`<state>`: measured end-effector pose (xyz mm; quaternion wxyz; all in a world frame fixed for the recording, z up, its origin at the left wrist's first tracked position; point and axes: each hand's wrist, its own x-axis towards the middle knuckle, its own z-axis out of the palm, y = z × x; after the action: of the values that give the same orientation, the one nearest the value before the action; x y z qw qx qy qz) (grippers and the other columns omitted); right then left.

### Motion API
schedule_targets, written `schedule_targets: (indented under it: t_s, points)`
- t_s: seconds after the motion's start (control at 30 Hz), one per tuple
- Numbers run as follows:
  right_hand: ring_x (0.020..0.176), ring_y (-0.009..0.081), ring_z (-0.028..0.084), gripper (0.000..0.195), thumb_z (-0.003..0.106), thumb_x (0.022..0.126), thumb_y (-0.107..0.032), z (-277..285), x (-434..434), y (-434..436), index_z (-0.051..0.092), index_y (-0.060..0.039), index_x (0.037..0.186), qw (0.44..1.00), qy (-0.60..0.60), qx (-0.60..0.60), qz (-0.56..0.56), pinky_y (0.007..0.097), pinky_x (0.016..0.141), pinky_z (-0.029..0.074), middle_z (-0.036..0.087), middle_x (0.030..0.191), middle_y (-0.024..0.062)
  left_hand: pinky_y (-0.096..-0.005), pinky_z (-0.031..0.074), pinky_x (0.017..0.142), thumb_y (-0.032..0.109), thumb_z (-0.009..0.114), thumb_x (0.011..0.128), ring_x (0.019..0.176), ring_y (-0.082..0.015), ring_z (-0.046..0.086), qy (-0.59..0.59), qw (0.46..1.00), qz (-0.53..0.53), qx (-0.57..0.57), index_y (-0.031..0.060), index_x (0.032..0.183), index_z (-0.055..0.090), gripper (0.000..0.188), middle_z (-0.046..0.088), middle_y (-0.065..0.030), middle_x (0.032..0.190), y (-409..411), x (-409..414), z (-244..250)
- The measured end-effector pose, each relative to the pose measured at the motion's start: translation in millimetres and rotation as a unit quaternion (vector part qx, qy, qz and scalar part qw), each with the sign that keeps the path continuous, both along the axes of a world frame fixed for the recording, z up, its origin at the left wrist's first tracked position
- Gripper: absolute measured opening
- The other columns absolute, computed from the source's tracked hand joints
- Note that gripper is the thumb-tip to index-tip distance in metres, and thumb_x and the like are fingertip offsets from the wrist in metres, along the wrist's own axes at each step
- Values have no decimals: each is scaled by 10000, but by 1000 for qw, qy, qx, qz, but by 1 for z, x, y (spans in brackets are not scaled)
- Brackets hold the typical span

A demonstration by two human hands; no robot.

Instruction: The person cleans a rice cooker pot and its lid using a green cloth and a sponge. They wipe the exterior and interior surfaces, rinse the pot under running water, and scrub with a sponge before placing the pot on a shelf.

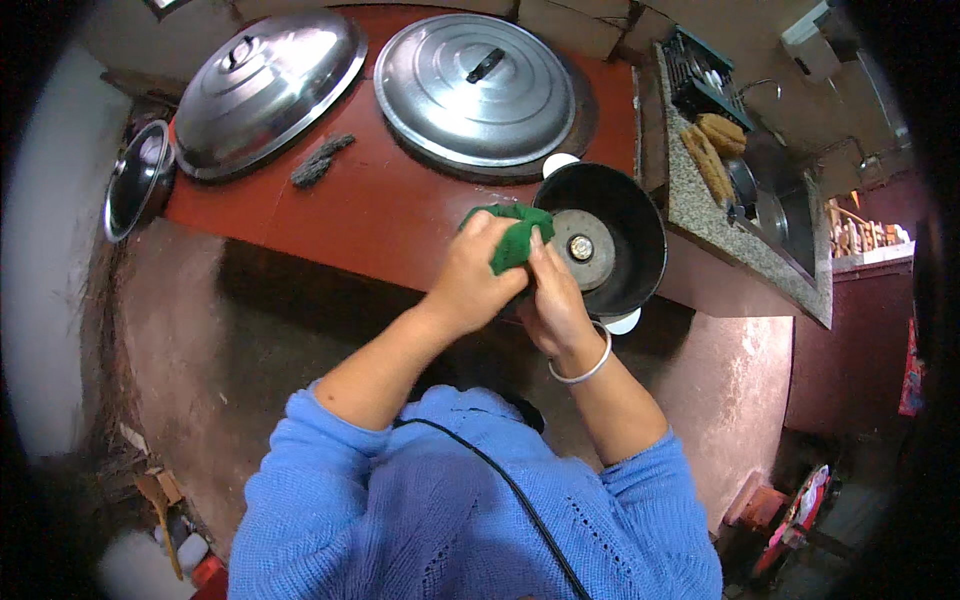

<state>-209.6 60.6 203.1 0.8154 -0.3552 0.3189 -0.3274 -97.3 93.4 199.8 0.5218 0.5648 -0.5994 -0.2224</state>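
Observation:
My left hand (480, 274) grips a bunched green cloth (517, 236) over the front edge of the red stove top (360, 217). On the cloth's right side, my right hand (553, 300) presses it with the thumb, its other fingers partly hidden below. Just right of both hands, a dark-walled cooker body (637, 240) with white side handles stands with its opening towards me; a round grey plate with a metal centre button (581, 247) shows inside. A large aluminium lid (472, 90) lies behind it, and a domed metal lid (270, 90) is at the back left.
A dark grey rag (322, 161) lies on the red top. At its left end leans a glass lid (139, 180). To the right, a granite counter (690, 202) holds loofah sponges (709, 161), a dish rack (705, 79) and a sink with pans. Clutter stands at the lower left.

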Motion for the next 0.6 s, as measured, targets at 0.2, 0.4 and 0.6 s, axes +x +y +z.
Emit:
schedule_targets:
  t_s: [0.2,0.4,0.6]
  points:
    - [786,116,528,218,429,883,-196,-36,-2,22,510,-18,980,996,34,41,-66,241,698,424,561,886,59,-351,374,795,193,662,645,932,-278,431,-149,983,76,73,13,938,544,364,453,-137,987,42,-12,-22]
    - [740,121,545,207,473,861,-189,-23,4,30,522,-19,969,992,32,70,-104,239,651,443,569,865,59,-311,380,798,165,653,688,907,-230,469,80,994,37,69,19,797,519,227,456,-111,1015,63,9,-40]
    - [734,119,540,189,473,829,-121,-34,27,29,505,-30,991,989,103,42,-94,232,643,443,560,853,51,-321,364,806,202,665,677,858,-192,382,138,987,-22,78,38,904,486,332,375,-80,946,47,33,-43]
